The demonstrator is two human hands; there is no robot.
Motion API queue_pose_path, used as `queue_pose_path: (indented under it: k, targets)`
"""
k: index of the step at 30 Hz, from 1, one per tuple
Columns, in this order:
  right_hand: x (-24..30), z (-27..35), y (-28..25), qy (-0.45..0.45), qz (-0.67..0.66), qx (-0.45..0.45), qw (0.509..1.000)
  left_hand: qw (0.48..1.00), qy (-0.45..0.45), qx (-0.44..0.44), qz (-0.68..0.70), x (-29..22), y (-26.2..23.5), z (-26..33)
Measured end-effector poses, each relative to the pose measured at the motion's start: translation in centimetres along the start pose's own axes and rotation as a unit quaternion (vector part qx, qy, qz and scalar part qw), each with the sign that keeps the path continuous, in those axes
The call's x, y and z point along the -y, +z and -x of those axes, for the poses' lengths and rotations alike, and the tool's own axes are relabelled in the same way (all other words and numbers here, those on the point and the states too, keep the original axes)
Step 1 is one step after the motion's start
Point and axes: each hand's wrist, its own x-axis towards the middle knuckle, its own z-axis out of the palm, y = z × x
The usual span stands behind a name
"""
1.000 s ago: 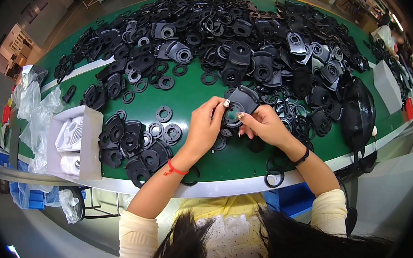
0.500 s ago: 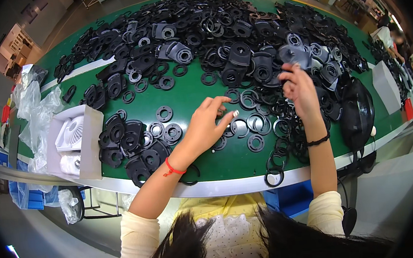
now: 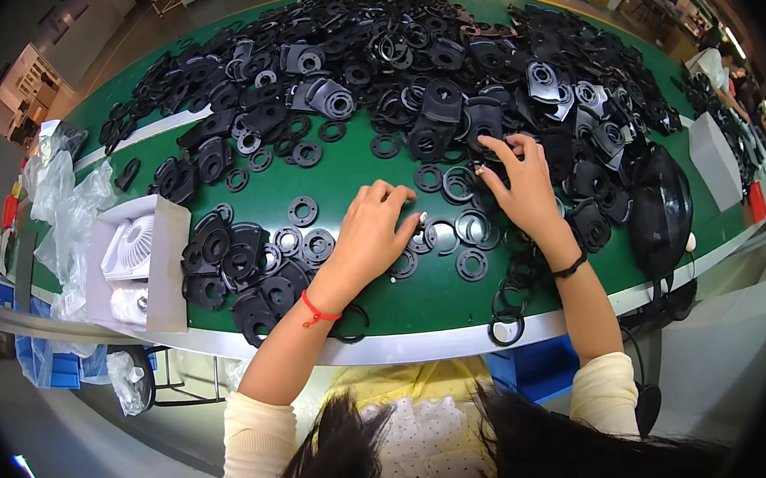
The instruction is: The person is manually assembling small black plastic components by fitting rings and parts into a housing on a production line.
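My left hand (image 3: 367,229) hovers above the green tabletop, fingers loosely bent and thumb apart, with nothing visible in it. Beside its thumb lie several black and silver rings (image 3: 441,236). My right hand (image 3: 525,186) is at the near edge of the big heap, thumb and fingers spread. Its fingertips are close to a black plastic bracket with a round hole (image 3: 484,119); whether they touch it I cannot tell. A flat black ring (image 3: 429,178) lies between the two hands. Below my right hand, thin black rings (image 3: 507,328) reach the table's front edge.
A large heap of black brackets and rings (image 3: 357,50) spreads over the green table (image 3: 366,309). At left stands a white box (image 3: 180,257) holding white fan parts, beside clear plastic bags (image 3: 63,221). A black bag (image 3: 661,206) lies at right near a white board (image 3: 715,162).
My right hand has come left and lower, away from a blurred dark part now lying on the heap at right. My left hand has shifted slightly left.
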Motion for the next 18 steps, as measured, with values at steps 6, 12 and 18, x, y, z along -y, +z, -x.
queue_pose_path:
  k: [6,12,18]
  targets:
    - [-0.7,0.1,0.2,-0.029,0.052,-0.001,0.998,1.0,0.004,0.006,0.001,-0.1,0.2,0.0]
    - [-1.2,0.0,-0.4,0.016,-0.01,0.011,1.0,1.0,0.007,0.0,0.003,-0.2,0.2,0.0]
    - [-2.2,-1.5,-1.9,0.066,-0.193,-0.008,0.979,1.0,0.004,-0.005,0.01,0.1,0.1,0.0]
